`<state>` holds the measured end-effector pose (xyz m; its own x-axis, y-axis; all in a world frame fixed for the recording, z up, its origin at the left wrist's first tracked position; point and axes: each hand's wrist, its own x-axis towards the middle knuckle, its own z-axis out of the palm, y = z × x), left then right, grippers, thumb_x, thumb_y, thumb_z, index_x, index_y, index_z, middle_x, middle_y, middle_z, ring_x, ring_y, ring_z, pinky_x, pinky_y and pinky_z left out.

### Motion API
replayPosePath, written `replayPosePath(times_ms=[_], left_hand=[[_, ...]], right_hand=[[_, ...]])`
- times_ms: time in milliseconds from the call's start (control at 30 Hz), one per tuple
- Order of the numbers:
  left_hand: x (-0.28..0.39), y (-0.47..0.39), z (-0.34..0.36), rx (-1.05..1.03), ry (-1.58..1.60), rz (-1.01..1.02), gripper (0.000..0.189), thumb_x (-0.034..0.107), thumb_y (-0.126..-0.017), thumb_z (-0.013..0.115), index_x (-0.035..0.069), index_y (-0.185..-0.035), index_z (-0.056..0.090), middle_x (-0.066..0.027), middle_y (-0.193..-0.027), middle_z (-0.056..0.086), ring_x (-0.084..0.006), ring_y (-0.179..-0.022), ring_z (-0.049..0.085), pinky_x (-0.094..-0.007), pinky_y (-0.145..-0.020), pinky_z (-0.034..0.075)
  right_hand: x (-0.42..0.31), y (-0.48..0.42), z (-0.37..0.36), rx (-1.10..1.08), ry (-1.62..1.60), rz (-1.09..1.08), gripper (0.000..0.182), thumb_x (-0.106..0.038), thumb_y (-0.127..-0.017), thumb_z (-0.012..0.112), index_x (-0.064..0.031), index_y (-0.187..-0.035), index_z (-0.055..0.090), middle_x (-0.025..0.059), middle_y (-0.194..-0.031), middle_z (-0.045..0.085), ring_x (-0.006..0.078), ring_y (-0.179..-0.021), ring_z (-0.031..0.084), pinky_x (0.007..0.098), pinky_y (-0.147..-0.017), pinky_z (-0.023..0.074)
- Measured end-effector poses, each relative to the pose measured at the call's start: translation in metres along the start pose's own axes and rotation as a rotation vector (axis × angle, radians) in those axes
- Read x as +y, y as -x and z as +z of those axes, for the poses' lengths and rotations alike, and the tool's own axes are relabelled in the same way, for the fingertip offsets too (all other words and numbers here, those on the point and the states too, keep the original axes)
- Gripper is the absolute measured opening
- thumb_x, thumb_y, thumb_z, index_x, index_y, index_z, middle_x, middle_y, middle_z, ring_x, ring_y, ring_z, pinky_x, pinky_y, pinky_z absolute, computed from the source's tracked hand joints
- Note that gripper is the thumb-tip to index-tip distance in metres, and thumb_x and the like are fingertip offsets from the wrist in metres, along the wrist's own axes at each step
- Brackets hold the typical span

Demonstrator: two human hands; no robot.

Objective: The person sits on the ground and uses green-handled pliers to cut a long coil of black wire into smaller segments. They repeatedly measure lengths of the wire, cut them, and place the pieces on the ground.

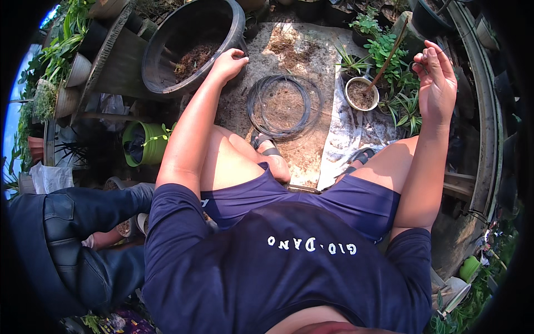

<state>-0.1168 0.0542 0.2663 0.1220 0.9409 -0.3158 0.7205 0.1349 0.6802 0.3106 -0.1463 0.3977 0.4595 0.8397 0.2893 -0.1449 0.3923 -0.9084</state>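
My right hand (437,85) is raised at the right, with the fingers pinched on a thin dark wire (443,51). Part of that wire bends into a small loop by the fingertips. Over the near rim of a large black plastic tub (152,73), my left hand (229,66) has its fingers curled in. Whether it pinches anything is too fine to make out. A coil of thin dark wire (255,109) lies on the ground between the two hands, close to my sandaled foot (267,144). Dark brown soil or plant matter (198,62) sits in the tub.
A white pot (361,105) of soil with a stick (388,56) upright in it stands near my right hand, among leafy plants (388,46). At the left are a green pot (152,144) and another person (83,234) bending close beside me. A metal rail (486,104) runs along the right.
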Motion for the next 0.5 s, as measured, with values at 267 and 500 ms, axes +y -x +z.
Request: replayPosePath(times_ms=[267,500], left_hand=[[0.047,0.027,-0.057,0.097,-0.015,0.07,0.024,0.026,-0.094,0.063,0.01,-0.11,0.068,-0.0013,-0.096,0.067,-0.0116,-0.089,0.063,-0.0288,-0.07,0.053],[0.092,0.054,-0.077,0.325,-0.152,0.378,0.028,0.03,-0.094,0.063,0.008,-0.109,0.07,0.0012,-0.076,0.064,-0.0082,-0.066,0.057,-0.0246,-0.065,0.05]], right_hand=[[0.003,-0.011,-0.008,0.019,-0.018,-0.091,0.023,-0.015,-0.096,0.065,-0.0012,-0.114,0.067,0.0013,-0.085,0.063,0.0089,-0.075,0.059,0.0227,-0.068,0.0488],[-0.029,0.01,-0.022,0.095,0.062,-0.202,0.022,-0.01,-0.097,0.062,0.0025,-0.114,0.065,0.0084,-0.092,0.064,0.0168,-0.079,0.066,0.0302,-0.072,0.0573]])
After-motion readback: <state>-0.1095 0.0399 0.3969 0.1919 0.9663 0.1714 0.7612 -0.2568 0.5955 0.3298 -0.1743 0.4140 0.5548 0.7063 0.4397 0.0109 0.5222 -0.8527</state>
